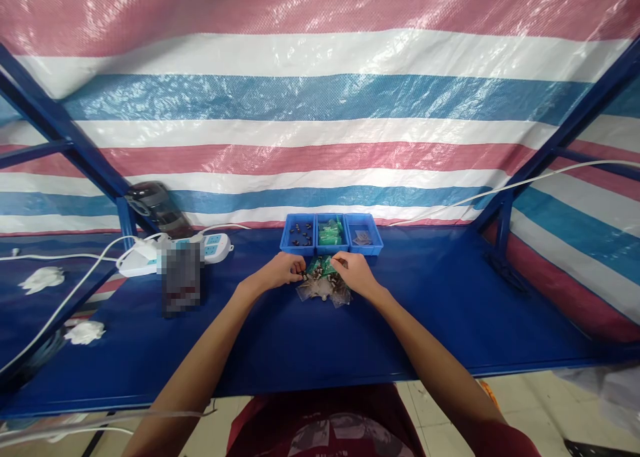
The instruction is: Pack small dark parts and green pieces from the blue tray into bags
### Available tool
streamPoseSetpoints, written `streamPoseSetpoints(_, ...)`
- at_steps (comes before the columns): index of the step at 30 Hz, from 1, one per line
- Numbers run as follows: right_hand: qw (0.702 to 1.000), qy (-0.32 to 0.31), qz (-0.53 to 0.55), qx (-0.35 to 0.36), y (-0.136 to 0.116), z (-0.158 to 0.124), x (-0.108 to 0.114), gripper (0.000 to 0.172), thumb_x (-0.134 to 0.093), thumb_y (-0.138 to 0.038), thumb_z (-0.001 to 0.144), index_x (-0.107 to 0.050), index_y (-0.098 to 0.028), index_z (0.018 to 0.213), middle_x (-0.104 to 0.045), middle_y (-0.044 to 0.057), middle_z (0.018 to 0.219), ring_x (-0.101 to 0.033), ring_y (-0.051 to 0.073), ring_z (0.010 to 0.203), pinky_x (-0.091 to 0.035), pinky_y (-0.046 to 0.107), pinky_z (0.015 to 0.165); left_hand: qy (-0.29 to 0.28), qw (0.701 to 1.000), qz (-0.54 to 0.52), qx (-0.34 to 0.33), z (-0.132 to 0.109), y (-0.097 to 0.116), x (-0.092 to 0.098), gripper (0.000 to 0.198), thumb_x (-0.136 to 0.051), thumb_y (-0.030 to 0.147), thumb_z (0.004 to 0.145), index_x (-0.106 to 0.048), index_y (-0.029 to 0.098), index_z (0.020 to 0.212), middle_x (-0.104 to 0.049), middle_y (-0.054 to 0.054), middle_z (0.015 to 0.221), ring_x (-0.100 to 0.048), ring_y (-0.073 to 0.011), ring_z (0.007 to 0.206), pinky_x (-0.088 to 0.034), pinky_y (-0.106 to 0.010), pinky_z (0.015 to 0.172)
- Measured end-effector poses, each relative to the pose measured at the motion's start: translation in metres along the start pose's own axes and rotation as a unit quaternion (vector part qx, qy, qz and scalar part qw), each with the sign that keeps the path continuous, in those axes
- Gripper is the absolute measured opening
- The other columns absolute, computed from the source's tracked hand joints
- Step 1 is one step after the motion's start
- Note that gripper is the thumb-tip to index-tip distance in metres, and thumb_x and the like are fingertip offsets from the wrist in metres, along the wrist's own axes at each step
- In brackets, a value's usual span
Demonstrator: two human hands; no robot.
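Both of my hands rest on the blue table [310, 337] just in front of three small blue bins. My left hand [281, 271] is curled, its fingertips pinched on a small dark part. My right hand [356, 272] is curled too, pinching something small that I cannot make out. Between and under the hands lies a pile of small clear plastic bags [323, 286] with dark and green parts in them. The left bin [299, 234] holds small dark parts, the middle bin [331, 232] green parts, the right bin [365, 236] a few flat clear bags.
A white power strip [210, 247] with cables and a dark round object [153, 202] sit at the back left. A blurred dark item [182, 287] stands left of my hands. White crumpled cloths [84, 332] lie far left. A striped tarpaulin forms the back wall; blue frame posts flank the table.
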State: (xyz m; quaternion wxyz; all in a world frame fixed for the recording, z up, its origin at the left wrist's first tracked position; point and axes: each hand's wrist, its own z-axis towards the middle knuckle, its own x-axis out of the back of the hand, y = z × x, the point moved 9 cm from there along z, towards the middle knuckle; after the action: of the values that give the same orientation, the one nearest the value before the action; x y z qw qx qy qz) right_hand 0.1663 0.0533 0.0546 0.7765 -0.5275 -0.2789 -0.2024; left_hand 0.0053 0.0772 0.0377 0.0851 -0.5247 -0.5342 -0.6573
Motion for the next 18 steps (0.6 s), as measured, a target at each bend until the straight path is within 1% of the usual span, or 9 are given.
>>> streamPoseSetpoints(2, 1.000, 0.000, 0.001, -0.001, 0.000, 0.000, 0.000, 0.022, -0.049, -0.028, 0.086, -0.068, -0.018, 0.081, -0.068, 0.003, 0.071, -0.058, 0.016, 0.064, -0.038, 0.026, 0.062, 0.013, 1.000, 0.025, -0.012, 0.000, 0.002, 0.003, 0.017, -0.057, 0.022, 0.067, -0.062, 0.016, 0.083, -0.064, -0.001, 0.068, -0.061, -0.0152, 0.060, -0.047, -0.022, 0.054)
streamPoseSetpoints(4, 1.000, 0.003, 0.000, -0.002, 0.000, 0.000, 0.001, 0.022, -0.049, -0.028, 0.086, -0.068, -0.018, 0.080, -0.067, 0.003, 0.070, -0.058, 0.016, 0.063, -0.037, 0.026, 0.062, 0.040, 0.997, 0.053, -0.026, -0.001, 0.005, 0.011, 0.017, -0.056, 0.020, 0.067, -0.063, 0.016, 0.082, -0.064, 0.000, 0.067, -0.061, -0.0149, 0.062, -0.048, -0.023, 0.060)
streamPoseSetpoints(7, 1.000, 0.009, 0.003, -0.002, 0.000, 0.000, 0.002, 0.022, -0.048, -0.028, 0.086, -0.067, -0.018, 0.078, -0.066, 0.003, 0.068, -0.056, 0.016, 0.060, -0.036, 0.025, 0.059, 0.118, 0.989, 0.071, -0.049, -0.005, 0.015, 0.027, 0.019, -0.055, 0.024, 0.072, -0.063, 0.018, 0.089, -0.065, 0.000, 0.072, -0.060, -0.0131, 0.063, -0.048, -0.022, 0.062)
streamPoseSetpoints(10, 0.999, 0.015, 0.036, -0.001, -0.003, 0.000, 0.003, 0.024, -0.047, -0.029, 0.085, -0.066, -0.018, 0.077, -0.065, 0.002, 0.068, -0.055, 0.015, 0.060, -0.036, 0.025, 0.058, 0.210, 0.972, 0.039, -0.094, -0.013, 0.035, 0.040, 0.026, -0.052, 0.028, 0.080, -0.062, 0.019, 0.103, -0.066, -0.002, 0.090, -0.058, -0.0102, 0.063, -0.049, -0.020, 0.060)
streamPoseSetpoints(12, 0.997, 0.017, 0.069, -0.004, -0.005, 0.000, 0.004, 0.025, -0.047, -0.030, 0.085, -0.065, -0.018, 0.074, -0.064, 0.002, 0.067, -0.055, 0.015, 0.061, -0.037, 0.024, 0.058, 0.262, 0.955, 0.021, -0.135, -0.020, 0.051, 0.041, 0.026, -0.051, 0.029, 0.084, -0.062, 0.019, 0.106, -0.065, -0.004, 0.095, -0.057, -0.0088, 0.062, -0.049, -0.019, 0.057)
streamPoseSetpoints(14, 0.995, 0.018, 0.100, -0.012, -0.005, 0.000, 0.005, 0.026, -0.047, -0.031, 0.084, -0.064, -0.017, 0.071, -0.062, 0.001, 0.065, -0.054, 0.015, 0.060, -0.038, 0.024, 0.058, 0.305, 0.936, 0.017, -0.177, -0.025, 0.065, 0.038, 0.024, -0.052, 0.028, 0.085, -0.062, 0.019, 0.105, -0.064, -0.005, 0.098, -0.055, -0.0069, 0.059, -0.049, -0.019, 0.057)
streamPoseSetpoints(16, 0.992, 0.016, 0.126, -0.024, -0.002, 0.001, 0.005, 0.025, -0.049, -0.031, 0.083, -0.064, -0.017, 0.069, -0.060, 0.001, 0.062, -0.053, 0.014, 0.057, -0.038, 0.024, 0.057, 0.341, 0.918, 0.017, -0.200, -0.029, 0.071, 0.033, 0.023, -0.053, 0.027, 0.086, -0.063, 0.018, 0.104, -0.063, -0.005, 0.099, -0.053, -0.0055, 0.056, -0.049, -0.019, 0.057)
streamPoseSetpoints(18, 0.987, 0.009, 0.154, -0.038, 0.003, 0.002, 0.001, 0.025, -0.049, -0.032, 0.082, -0.065, -0.016, 0.071, -0.060, 0.001, 0.060, -0.052, 0.013, 0.054, -0.038, 0.024, 0.055, 0.363, 0.908, 0.017, -0.208, -0.030, 0.072, 0.028, 0.022, -0.054, 0.029, 0.087, -0.063, 0.018, 0.104, -0.064, -0.005, 0.099, -0.052, -0.0047, 0.054, -0.049, -0.019, 0.057)
